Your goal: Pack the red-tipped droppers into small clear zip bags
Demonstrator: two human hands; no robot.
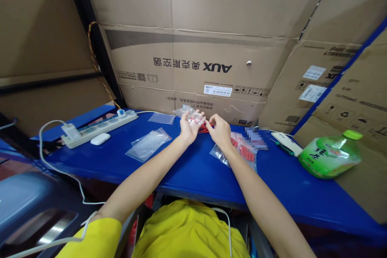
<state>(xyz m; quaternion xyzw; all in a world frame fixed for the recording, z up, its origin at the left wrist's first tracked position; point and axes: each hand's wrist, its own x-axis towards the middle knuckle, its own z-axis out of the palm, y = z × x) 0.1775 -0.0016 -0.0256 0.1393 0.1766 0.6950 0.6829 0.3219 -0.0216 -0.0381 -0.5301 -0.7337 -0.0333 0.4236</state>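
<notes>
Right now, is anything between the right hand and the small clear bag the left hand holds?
Nothing visible: the right hand sits right beside the small clear bag in the left hand, above the blue table.

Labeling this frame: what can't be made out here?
Head view:
- Red parts between the left hand and right hand: mostly hidden by fingers.
- Small bag in the left hand: contents too small to tell.
- Patch on the table: blurred out.
- Bottle label: too small to read.
</notes>
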